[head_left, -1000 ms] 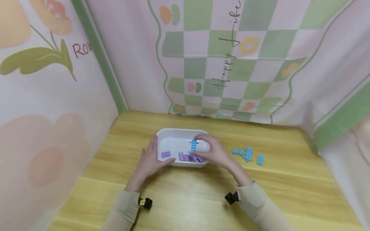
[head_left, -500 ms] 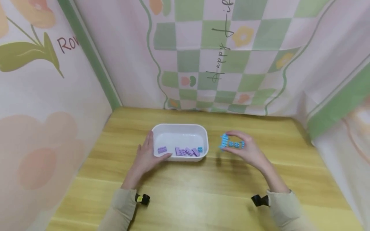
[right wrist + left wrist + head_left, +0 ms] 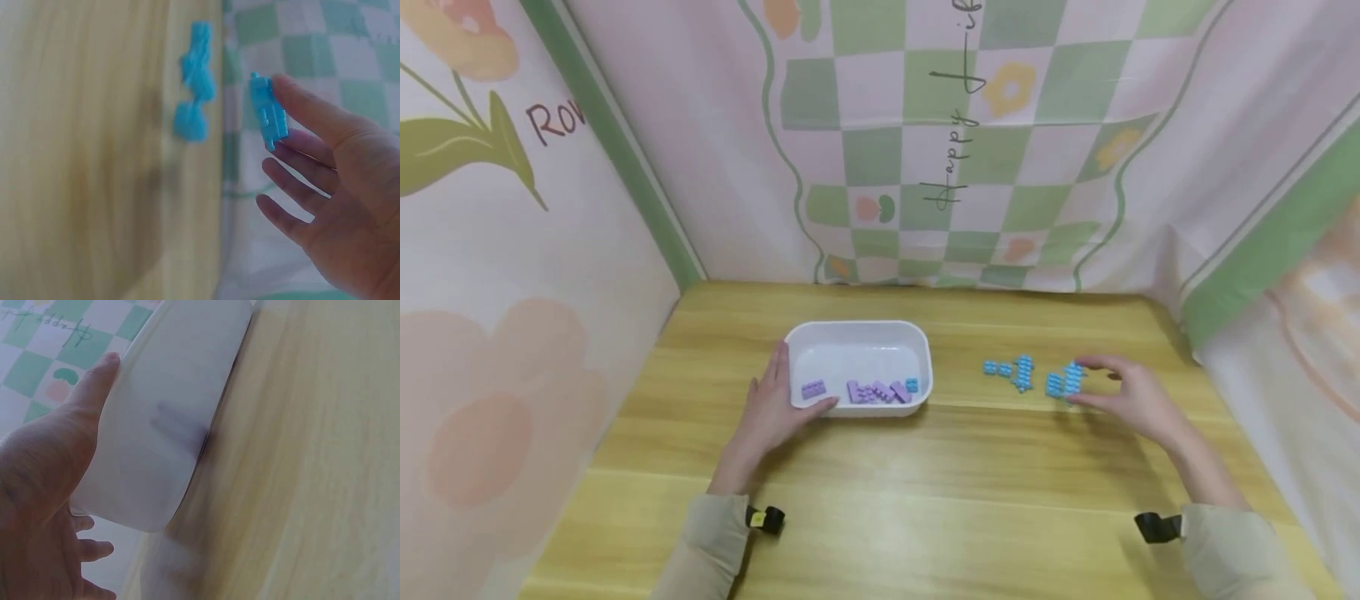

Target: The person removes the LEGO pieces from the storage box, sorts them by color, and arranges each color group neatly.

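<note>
My left hand (image 3: 765, 417) grips the left front corner of a white plastic tub (image 3: 880, 411), thumb along the front rim and fingers at the left side. In the left wrist view the thumb lies against the tub wall (image 3: 169, 425). Between thumb and fingertips, my right hand (image 3: 1138, 404) pinches a light-blue studded toy block with small side pegs (image 3: 1074, 381). The right wrist view shows that blue block (image 3: 269, 112) held above the table. Beside it in the head view sits a blue rectangular block (image 3: 1054, 384).
Left of it on the wooden table (image 3: 925, 483) lie another pegged blue block (image 3: 1024, 373) and two small blue blocks (image 3: 997, 369). Inside the tub are several purple blocks (image 3: 813, 389) and a small blue block (image 3: 912, 385). A patterned curtain (image 3: 895, 150) hangs behind.
My right hand has moved from over the tub rightward past the loose blue blocks, still pinching the pegged block. A small blue block now shows in the tub. The left hand keeps its hold.
</note>
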### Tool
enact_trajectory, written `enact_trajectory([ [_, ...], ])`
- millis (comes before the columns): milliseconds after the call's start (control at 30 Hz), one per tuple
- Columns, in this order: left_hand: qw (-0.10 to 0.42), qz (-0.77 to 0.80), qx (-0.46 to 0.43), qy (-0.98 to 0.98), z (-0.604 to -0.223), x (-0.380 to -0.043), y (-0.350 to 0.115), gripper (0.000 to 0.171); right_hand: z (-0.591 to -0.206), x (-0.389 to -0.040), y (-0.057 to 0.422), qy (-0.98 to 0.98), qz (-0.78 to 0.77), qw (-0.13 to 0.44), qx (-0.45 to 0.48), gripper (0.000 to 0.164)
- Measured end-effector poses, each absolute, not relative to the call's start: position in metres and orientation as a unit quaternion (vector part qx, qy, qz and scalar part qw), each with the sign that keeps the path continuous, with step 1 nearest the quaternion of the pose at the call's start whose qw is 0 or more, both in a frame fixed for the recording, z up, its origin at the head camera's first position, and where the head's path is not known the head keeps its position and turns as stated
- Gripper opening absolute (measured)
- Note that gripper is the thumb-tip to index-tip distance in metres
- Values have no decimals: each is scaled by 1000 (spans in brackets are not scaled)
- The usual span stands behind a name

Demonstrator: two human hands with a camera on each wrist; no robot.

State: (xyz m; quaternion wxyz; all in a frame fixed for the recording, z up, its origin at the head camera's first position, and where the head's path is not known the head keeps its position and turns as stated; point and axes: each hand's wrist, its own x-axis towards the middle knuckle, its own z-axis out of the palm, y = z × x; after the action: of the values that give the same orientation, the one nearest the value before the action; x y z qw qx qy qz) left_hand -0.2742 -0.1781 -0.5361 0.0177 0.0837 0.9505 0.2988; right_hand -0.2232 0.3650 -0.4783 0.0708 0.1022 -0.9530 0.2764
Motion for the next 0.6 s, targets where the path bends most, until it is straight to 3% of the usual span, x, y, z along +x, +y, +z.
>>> enact_trajectory([
  [300,17,298,78,951,-535,-270,-180,139,-505,-231,384,-960,271,12,73,64],
  [600,11,305,87,948,-537,-271,-178,139,-525,-236,385,-958,278,32,62,63],
])
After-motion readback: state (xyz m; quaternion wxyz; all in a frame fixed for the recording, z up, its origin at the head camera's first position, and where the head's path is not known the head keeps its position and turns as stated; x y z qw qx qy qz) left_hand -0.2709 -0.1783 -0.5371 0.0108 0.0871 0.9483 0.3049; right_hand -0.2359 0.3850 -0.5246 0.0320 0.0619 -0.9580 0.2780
